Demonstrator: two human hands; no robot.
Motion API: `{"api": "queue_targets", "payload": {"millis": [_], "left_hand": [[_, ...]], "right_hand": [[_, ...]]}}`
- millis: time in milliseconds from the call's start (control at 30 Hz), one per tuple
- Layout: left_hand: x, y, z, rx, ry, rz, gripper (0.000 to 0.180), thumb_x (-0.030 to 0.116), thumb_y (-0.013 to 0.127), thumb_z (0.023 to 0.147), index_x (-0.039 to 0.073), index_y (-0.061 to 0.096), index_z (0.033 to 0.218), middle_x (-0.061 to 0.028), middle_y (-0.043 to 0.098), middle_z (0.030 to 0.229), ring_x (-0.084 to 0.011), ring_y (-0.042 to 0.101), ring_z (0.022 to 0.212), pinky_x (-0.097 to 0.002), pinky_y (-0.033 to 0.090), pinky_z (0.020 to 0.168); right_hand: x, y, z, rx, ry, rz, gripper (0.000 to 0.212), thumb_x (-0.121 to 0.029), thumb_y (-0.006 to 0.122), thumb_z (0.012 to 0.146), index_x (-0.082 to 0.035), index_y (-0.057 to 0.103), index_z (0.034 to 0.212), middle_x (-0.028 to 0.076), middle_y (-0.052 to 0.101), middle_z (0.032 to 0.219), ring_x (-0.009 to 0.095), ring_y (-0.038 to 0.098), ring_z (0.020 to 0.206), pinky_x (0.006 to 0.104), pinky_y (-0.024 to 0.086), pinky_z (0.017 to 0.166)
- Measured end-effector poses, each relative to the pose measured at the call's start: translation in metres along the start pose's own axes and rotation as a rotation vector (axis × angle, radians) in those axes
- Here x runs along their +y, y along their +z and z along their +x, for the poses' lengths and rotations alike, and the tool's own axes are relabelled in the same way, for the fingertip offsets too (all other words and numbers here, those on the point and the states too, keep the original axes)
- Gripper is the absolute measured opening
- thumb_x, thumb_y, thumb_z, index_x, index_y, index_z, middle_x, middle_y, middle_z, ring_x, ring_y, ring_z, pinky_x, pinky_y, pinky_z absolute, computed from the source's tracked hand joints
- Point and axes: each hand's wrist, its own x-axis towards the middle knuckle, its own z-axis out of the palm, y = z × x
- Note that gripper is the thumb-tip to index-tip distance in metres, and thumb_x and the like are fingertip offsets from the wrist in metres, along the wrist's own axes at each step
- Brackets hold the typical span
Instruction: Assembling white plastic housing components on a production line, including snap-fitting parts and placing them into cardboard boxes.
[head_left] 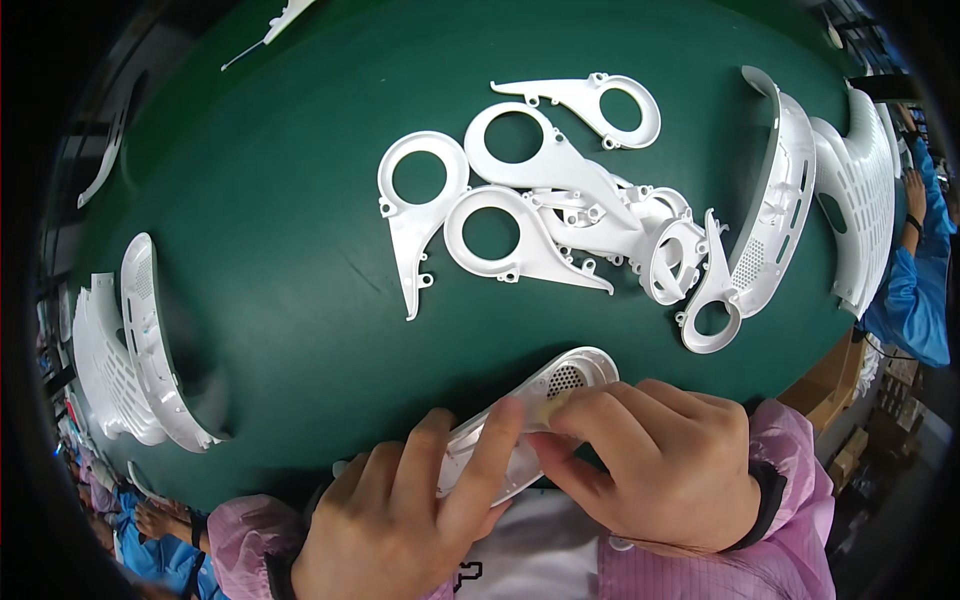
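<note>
Close to my body, a long white plastic housing with rounded ends is tilted over the near edge of the green table. Its hollow inner side faces up, and a patch of round holes shows near its far end. My left hand grips the housing's near part, its fingers laid over the side and the index finger stretched across the inside. With thumb and index finger closed together, my right hand works inside the shell beside the holes. Something small and pale yellowish shows at those fingertips, too hidden to name.
White ring-shaped plastic parts with pointed arms lie piled on the green table. Curved slotted covers stand at the right, more covers at the left. A thin-tipped white tool lies far off. Blue-sleeved people are at both sides.
</note>
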Motion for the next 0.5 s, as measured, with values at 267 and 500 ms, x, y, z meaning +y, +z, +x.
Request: {"api": "queue_targets", "payload": {"millis": [267,500], "left_hand": [[0.000,0.000,0.002,0.010,0.016,0.041,0.049,0.042,0.069,0.087,0.016,0.067,0.128,-0.0103,0.061,0.114,-0.0244,0.067,0.084,-0.0358,0.059,0.067],[0.000,-0.001,0.004,0.042,0.008,0.052,0.046,0.042,0.071,0.084,0.017,0.070,0.124,-0.0074,0.062,0.109,-0.0230,0.066,0.079,-0.0347,0.058,0.062]], "right_hand": [[0.012,0.004,-0.007,0.008,-0.138,0.023,0.022,-0.020,0.077,0.073,-0.005,0.069,0.086,-0.001,0.058,0.083,0.012,0.059,0.066,0.0244,0.047,0.052],[0.019,-0.011,0.004,-0.208,-0.056,0.217,0.032,-0.024,0.085,0.069,-0.007,0.070,0.092,0.002,0.064,0.094,0.019,0.064,0.070,0.0305,0.051,0.053]]}}
